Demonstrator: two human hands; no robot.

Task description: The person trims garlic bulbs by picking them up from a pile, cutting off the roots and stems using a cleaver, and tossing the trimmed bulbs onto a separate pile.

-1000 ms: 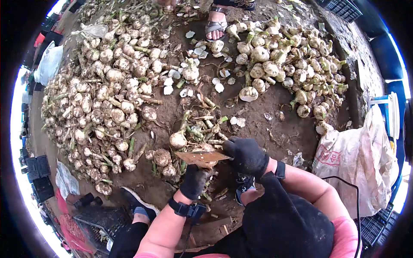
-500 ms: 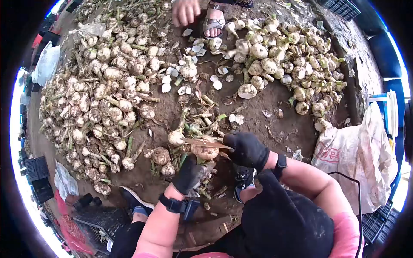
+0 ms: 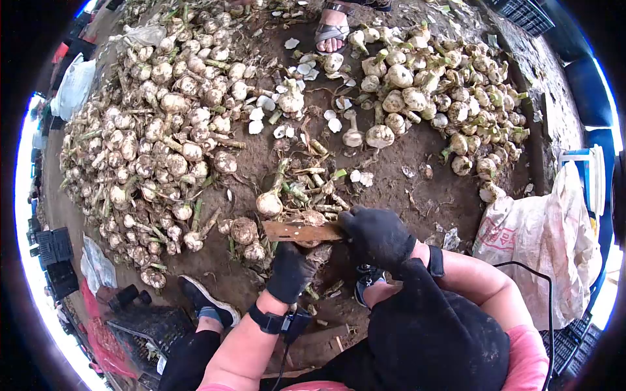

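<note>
Held: knife [image 3: 293, 232] clenched in right hand [image 3: 380, 238], now turned broadside over garlic [image 3: 310, 244] gripped in left hand [image 3: 291, 270], covering its freshly exposed face, leaving any cut unreadable.

Red print [image 3: 499, 238] shows on the whitish woven sack [image 3: 544, 260], R side of view, on upper L part of the bag. It's a small, roughly rectangular patch of chars, slightly tilted w/ the creased fabric; too blurred to read, can't tell exact chars or nos. No other txt, label or brand legible.
</note>
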